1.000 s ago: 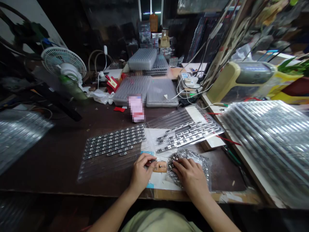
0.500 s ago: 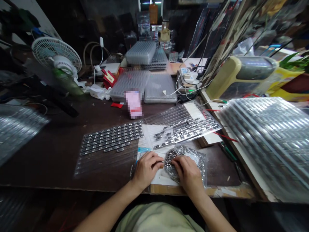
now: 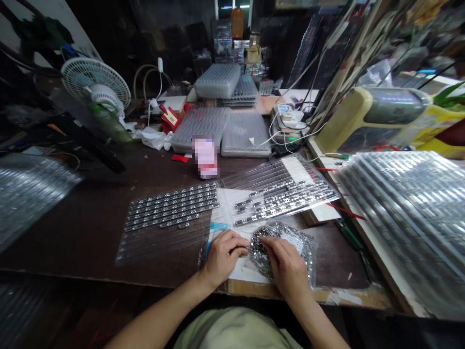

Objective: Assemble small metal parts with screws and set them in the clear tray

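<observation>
Fingers (image 3: 236,247) of the left hand (image 3: 222,257) are curling inward, their tips reaching the left edge of a clear bag of small metal parts (image 3: 279,249), though I cannot tell whether they are pinching anything. The right hand (image 3: 286,271) is lying over the bag with its fingers bent down onto it, and how firmly they are gripping is hard to tell. The bag is resting on a white paper sheet (image 3: 240,274) near the bench's (image 3: 90,232) front edge, with both forearms coming in over that edge.

A clear plastic tray (image 3: 163,237) carrying 8 or so rows of metal pieces is lying just left of the hands. A second clear tray (image 3: 283,191), partly filled with similar pieces, is lying beyond the bag and overlapping the paper. Tall stacks of clear trays (image 3: 410,218) are sitting along the right side, and a smaller stack (image 3: 32,189) is lying at the left edge.

Toward the back of the bench, grey lidded trays (image 3: 245,135) are sitting beside a pixelated pink object (image 3: 205,157), with a white plastic bag (image 3: 154,140) and a red packet (image 3: 170,118) nearby. A small white fan (image 3: 95,89) is standing at the back left corner, white cables (image 3: 286,135) are trailing around a power strip, and a cream-and-grey machine (image 3: 378,118) is standing at the right. The room behind is dim and crowded.
</observation>
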`<state>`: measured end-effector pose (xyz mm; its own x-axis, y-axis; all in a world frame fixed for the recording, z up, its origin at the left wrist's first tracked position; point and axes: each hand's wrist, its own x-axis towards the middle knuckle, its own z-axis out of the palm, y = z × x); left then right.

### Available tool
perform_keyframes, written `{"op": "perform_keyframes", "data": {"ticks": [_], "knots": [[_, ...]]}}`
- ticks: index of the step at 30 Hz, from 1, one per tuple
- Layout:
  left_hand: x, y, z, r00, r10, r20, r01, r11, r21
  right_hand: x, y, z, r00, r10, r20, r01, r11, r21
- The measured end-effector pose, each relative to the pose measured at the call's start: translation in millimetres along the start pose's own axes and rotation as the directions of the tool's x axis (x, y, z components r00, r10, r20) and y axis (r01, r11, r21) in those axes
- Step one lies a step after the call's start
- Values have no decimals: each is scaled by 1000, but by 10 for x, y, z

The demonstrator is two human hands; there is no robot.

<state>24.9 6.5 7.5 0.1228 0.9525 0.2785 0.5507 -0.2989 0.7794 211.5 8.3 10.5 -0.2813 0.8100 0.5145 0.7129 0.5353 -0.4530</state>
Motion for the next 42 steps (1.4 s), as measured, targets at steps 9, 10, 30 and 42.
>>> {"op": "perform_keyframes", "data": {"ticks": [9, 10, 30, 42], "knots": [[328, -483, -709, 957, -54, -284, 198, 840, 506, 149, -304, 243, 994, -11, 107, 14, 999, -32], [318, -529, -750, 956, -50, -289, 202, 827, 525, 151, -308, 277, 995, -16, 99, 19, 999, -32], [456, -111, -249, 998, 49, 46, -63, 924, 378, 17, 9, -28, 991, -33, 128, 74, 939, -335], [279, -98, -425, 972, -223, 79, 233, 959, -161, 5, 30, 31, 994, -14, 108, 40, 970, -241]]}}
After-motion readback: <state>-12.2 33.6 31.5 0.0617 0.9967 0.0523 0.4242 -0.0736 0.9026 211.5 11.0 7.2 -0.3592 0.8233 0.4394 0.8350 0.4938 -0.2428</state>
